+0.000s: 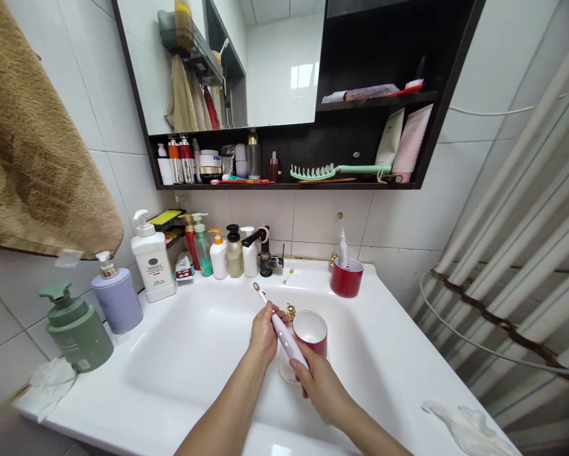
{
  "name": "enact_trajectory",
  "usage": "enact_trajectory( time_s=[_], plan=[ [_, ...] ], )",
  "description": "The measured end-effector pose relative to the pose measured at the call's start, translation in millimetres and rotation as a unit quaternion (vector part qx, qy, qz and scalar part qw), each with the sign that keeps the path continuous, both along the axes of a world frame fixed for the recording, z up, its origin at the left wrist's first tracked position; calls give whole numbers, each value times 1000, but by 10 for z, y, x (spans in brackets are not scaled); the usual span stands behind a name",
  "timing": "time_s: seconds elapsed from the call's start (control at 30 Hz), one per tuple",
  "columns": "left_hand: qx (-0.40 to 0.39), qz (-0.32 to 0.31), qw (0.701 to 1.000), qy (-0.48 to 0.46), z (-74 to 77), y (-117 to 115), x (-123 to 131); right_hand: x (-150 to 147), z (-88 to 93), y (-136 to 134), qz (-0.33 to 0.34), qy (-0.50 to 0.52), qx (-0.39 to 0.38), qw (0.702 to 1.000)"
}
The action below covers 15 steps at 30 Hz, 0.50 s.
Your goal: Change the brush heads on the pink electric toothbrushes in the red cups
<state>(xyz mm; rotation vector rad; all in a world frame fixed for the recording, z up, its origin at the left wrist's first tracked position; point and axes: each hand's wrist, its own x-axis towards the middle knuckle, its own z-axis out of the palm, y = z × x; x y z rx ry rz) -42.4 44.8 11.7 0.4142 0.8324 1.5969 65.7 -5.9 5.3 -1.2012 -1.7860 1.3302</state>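
A pale lilac electric toothbrush (288, 339) is held at a slant over the sink, its bristled head up and to the left. My left hand (264, 334) is closed round its upper end, just under the white brush head. Lower down, the fingers of my right hand (323, 383) wrap the bottom of the handle. Behind and partly under my right hand, a red mug (317, 339) with a white inside and a gold handle stands in the white sink (193, 342). A pale round thing below the mug is mostly hidden by my hands.
A black faucet (265, 253) rises at the sink's back edge, with several pump bottles to its left. On the back right rim, a second red mug (347, 280) holds another toothbrush. A dark cabinet (284, 186) hangs above; a brown towel (42, 152) hangs left.
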Motion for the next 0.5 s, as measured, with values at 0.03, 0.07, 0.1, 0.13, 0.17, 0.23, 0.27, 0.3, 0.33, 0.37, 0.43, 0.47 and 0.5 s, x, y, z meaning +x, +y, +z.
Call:
enact_trajectory(
  time_s=[0.03,0.07,0.1,0.13,0.17,0.23,0.27,0.3,0.33,0.37,0.43,0.47,0.5],
  plan=[
    [-4,3,1000,-2,-2,3,0,0,-2,-4,2,3,-3,1000],
    [-10,5,1000,-3,-4,5,0,0,-1,-8,10,10,-22,1000],
    [-16,6,1000,-4,-6,7,0,0,1,-12,21,16,-50,998],
    [-20,6,1000,-5,-7,9,0,0,3,-16,29,19,-74,997],
    [-23,7,1000,-6,-7,10,0,1,4,-18,31,16,-82,996],
    [-21,8,1000,-5,-6,12,-3,3,3,-18,16,-4,-43,999],
    [-19,7,1000,-5,-5,13,-4,3,0,-17,4,-16,-12,1000],
    [-17,7,1000,-6,-5,13,-5,3,-2,-16,-4,-26,9,1000],
    [-16,7,1000,-8,-4,13,-6,1,-3,-16,-5,-30,13,999],
    [-17,7,1000,-9,-4,13,-5,-1,-3,-17,-1,-29,0,1000],
    [-23,8,1000,-10,-5,12,2,-8,3,-20,9,-26,-45,999],
    [-26,9,1000,-9,-6,12,8,-11,8,-21,11,-27,-59,998],
    [-29,10,1000,-7,-7,12,13,-13,12,-22,9,-28,-60,998]
  ],
)
